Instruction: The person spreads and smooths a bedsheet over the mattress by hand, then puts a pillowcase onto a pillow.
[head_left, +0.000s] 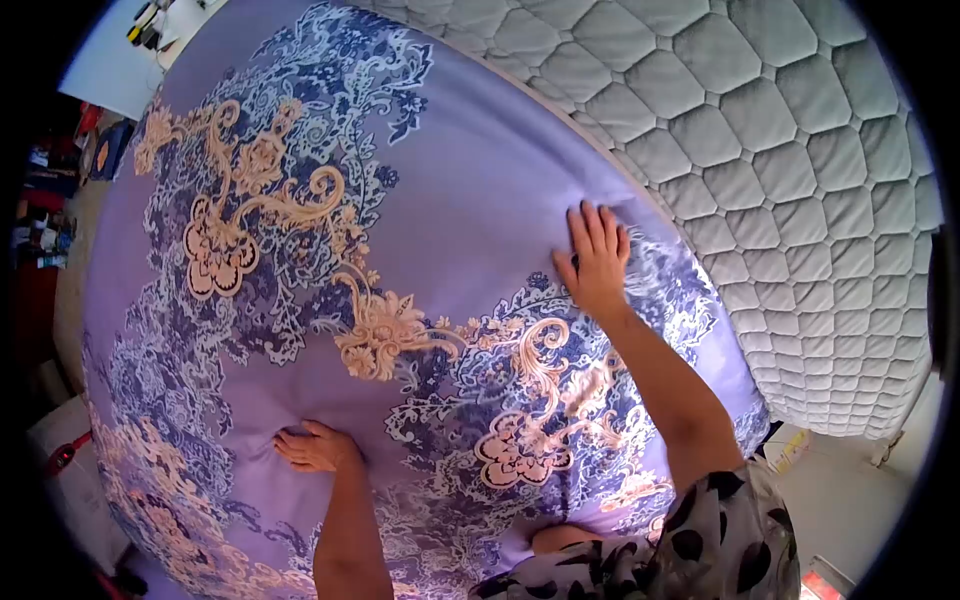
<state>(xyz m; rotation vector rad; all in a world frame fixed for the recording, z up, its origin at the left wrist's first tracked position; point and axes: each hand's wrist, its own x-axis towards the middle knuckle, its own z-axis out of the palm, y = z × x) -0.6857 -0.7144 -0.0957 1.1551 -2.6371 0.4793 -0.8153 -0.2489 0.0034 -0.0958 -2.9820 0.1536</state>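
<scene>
purple fabric (470, 170) beneath the fingers (596, 228)

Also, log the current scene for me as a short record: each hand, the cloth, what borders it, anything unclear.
Left hand: resting on the smooth purple cloth with blue-and-peach floral print, small creases around it
Right hand: palm down on the same cloth, fingers spread, near the edge beside the padding
Cloth: spread wide, mostly smooth, filling the middle of the view
Border: grey quilted padding along the cloth's far and right-hand side
Unclear: small items at the dark left margin; whether the left fingers grip any fabric
</scene>
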